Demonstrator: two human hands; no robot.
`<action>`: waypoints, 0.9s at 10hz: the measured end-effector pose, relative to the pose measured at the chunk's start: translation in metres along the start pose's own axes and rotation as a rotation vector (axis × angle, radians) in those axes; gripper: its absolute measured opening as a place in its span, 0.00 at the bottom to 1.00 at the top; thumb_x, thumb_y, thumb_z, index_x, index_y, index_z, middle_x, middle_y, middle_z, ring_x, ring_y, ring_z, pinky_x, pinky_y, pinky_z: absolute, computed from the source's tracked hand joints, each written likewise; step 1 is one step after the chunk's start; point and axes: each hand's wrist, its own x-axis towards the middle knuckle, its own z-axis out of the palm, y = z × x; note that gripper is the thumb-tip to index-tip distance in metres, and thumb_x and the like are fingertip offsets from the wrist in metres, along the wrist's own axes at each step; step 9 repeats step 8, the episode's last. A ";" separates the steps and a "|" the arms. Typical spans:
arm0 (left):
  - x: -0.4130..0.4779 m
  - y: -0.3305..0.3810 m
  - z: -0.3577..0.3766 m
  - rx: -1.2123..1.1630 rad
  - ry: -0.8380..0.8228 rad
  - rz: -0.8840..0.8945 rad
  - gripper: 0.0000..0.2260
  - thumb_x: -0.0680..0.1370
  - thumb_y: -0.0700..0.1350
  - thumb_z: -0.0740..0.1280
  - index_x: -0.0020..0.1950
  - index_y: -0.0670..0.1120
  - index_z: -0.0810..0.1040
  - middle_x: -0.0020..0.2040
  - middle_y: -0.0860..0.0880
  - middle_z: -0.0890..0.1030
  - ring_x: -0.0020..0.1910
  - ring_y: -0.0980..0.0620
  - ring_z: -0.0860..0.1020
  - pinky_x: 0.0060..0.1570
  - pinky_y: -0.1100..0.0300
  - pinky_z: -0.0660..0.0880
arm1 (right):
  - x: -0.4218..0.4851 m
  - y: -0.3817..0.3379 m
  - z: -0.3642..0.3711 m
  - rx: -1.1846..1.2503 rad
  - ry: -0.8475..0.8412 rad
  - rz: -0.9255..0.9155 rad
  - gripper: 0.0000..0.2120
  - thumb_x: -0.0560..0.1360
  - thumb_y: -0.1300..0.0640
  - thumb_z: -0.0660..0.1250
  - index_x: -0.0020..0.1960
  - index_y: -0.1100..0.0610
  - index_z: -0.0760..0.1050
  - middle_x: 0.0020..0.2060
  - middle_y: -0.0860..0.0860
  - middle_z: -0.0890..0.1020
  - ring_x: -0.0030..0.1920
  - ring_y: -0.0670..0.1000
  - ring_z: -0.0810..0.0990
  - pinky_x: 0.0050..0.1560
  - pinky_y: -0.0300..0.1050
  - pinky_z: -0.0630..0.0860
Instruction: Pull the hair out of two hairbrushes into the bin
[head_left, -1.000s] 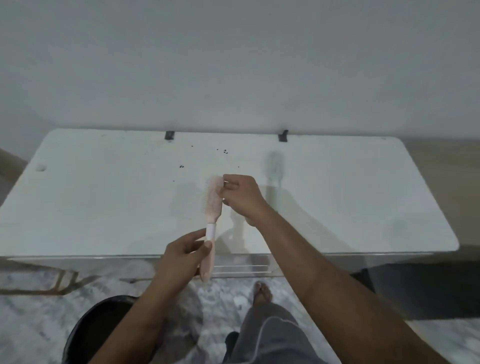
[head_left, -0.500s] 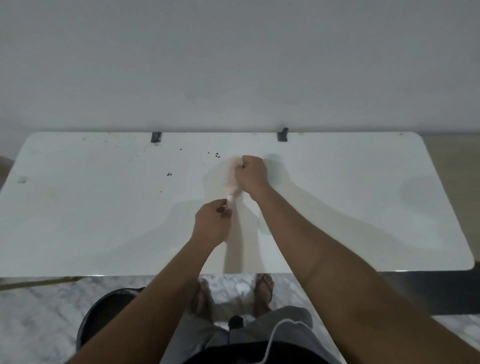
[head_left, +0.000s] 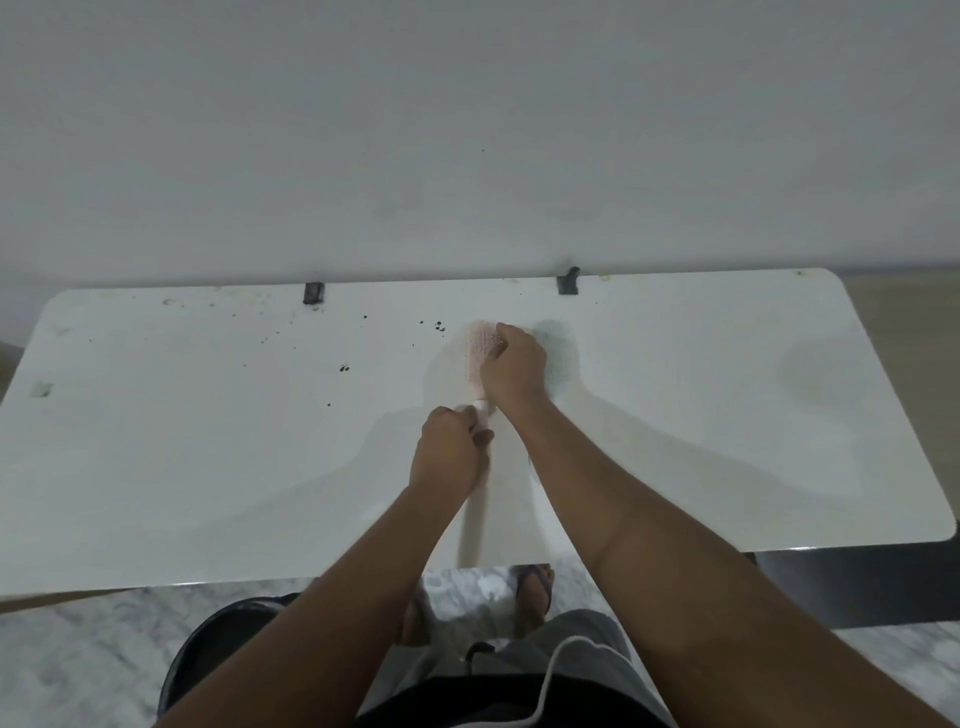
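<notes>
Pink plastic hairbrush: frame centre, over your white surface.
Left hand: your grip clasps its handle.
Right hand: pinching at the bristles.

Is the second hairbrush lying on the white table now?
No, only one pink hairbrush shows, held over the white table by the left hand and right hand.

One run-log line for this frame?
left hand: grips pink hairbrush handle | right hand: fingers at bristles | brush: over white table | bin: on floor, below left arm
</notes>
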 end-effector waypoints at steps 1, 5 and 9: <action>0.000 0.000 -0.001 0.074 -0.005 0.067 0.14 0.80 0.46 0.64 0.64 0.44 0.76 0.50 0.42 0.79 0.45 0.43 0.80 0.49 0.53 0.78 | 0.002 0.002 0.001 0.018 0.024 -0.008 0.19 0.80 0.66 0.59 0.70 0.63 0.72 0.67 0.57 0.77 0.69 0.54 0.74 0.70 0.42 0.67; 0.000 0.003 -0.007 0.055 0.014 0.095 0.23 0.82 0.49 0.62 0.76 0.45 0.65 0.56 0.40 0.76 0.53 0.43 0.78 0.52 0.63 0.70 | 0.004 0.003 -0.003 0.032 0.070 -0.065 0.14 0.80 0.63 0.61 0.63 0.61 0.77 0.59 0.55 0.81 0.61 0.53 0.79 0.59 0.34 0.68; -0.042 -0.048 -0.041 -0.101 0.039 0.057 0.20 0.79 0.55 0.67 0.69 0.49 0.75 0.49 0.56 0.82 0.43 0.59 0.80 0.50 0.61 0.76 | -0.027 -0.121 -0.142 0.706 0.173 -0.304 0.08 0.81 0.58 0.63 0.53 0.54 0.81 0.48 0.47 0.86 0.49 0.46 0.85 0.48 0.46 0.81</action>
